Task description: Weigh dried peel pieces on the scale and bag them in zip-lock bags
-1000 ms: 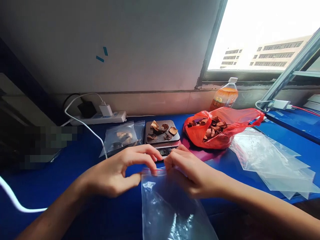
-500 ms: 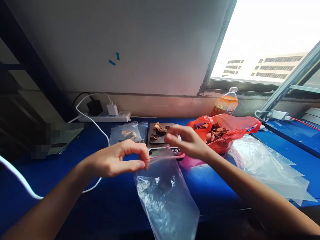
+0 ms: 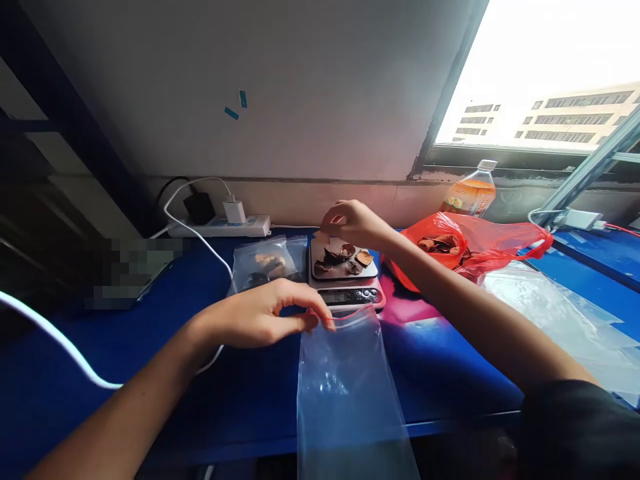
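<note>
My left hand (image 3: 280, 313) pinches the rim of a clear zip bag (image 3: 350, 393) with a red seal line. The bag hangs down over the table's front edge, its mouth just in front of a small digital scale (image 3: 377, 293). Several curled brown dried pieces (image 3: 347, 252) lie on the scale's plate. Above the plate's back left corner, my right hand (image 3: 350, 223) has its fingers curled together. A pale brown dried piece (image 3: 321, 237) seems to be at its fingertips, though it is blurred.
A filled clear bag (image 3: 267, 263) lies left of the scale. At right stand a red plastic bag (image 3: 480, 243) of dried pieces and a bottle (image 3: 473, 190), with a stack of clear bags (image 3: 545, 307) in front. A power strip (image 3: 255, 227) and white cable (image 3: 200, 233) sit behind left.
My right hand has left the bag's mouth and moved back over the scale's far left corner. My left hand still holds the bag. The view has shifted slightly.
</note>
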Action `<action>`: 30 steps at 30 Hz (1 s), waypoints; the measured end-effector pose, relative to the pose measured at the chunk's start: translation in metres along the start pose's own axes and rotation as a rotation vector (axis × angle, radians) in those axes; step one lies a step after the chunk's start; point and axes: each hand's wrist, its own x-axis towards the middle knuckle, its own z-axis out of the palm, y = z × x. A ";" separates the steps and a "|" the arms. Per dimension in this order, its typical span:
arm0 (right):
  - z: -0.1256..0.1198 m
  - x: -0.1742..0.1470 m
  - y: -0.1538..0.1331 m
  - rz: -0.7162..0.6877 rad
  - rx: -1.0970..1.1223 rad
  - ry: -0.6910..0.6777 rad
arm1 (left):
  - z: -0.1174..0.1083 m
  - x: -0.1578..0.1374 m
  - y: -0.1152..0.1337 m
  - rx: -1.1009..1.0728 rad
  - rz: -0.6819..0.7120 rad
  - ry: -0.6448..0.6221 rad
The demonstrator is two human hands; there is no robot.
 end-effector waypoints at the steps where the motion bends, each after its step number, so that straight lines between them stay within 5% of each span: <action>1: -0.008 -0.011 -0.004 -0.057 0.061 0.018 | -0.001 0.000 0.000 0.011 0.016 0.036; 6: -0.036 -0.071 -0.020 -0.193 0.225 -0.227 | -0.001 -0.001 -0.004 0.046 0.085 0.218; 10: -0.042 -0.091 -0.024 -0.184 0.203 -0.386 | 0.004 0.002 -0.006 0.068 0.121 0.206; 14: -0.035 -0.078 -0.013 -0.121 0.184 -0.204 | 0.005 0.003 -0.006 0.077 0.112 0.211; 18: -0.013 -0.044 0.016 0.104 -0.017 0.059 | 0.003 0.001 -0.007 0.028 0.084 0.179; 26: 0.014 -0.005 0.043 0.197 -0.047 -0.077 | 0.004 0.000 -0.007 -0.068 0.022 0.127; 30: 0.015 -0.006 0.040 0.190 -0.061 -0.025 | 0.003 0.000 -0.005 -0.046 -0.008 0.155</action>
